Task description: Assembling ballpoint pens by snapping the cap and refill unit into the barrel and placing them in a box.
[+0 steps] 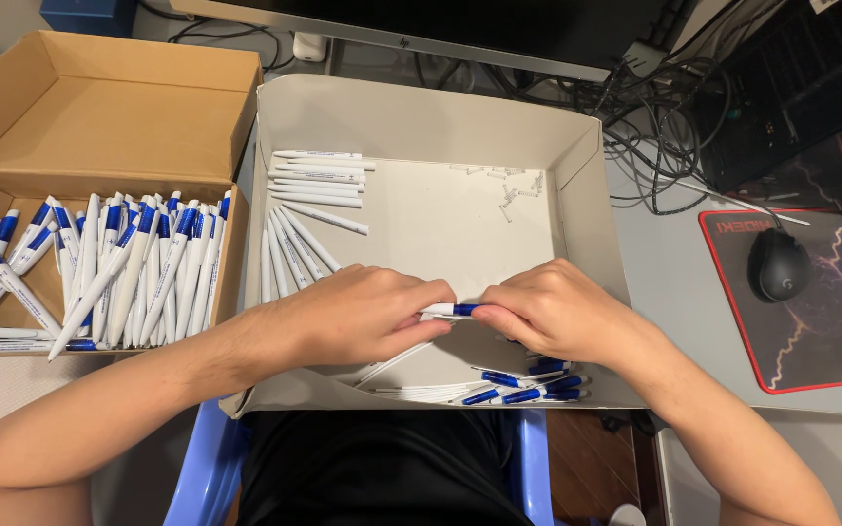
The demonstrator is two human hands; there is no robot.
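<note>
I hold one white and blue pen (452,310) between my two hands, over the middle of a shallow grey cardboard tray (577,156). My left hand (367,314) closes its fingers on the white barrel end, and my right hand (555,310) pinches the blue end, so the two hands nearly touch with only a short bit of the pen showing between them.

Beyond my left hand, white pen barrels (304,229) lie in rows on the tray floor, some fanned out, some stacked crosswise. Beyond my right hand, far up the tray, a scatter of small white parts (511,190) lies loose. Just below my right wrist, blue pen pieces (528,385) rest along the near wall of the tray.

To the left of my left arm stands an open brown cardboard box (99,107) packed with finished white and blue pens (138,263). Well to the right of my right hand, a black mouse (780,265) sits on a dark mouse pad (830,341) on the surface.
</note>
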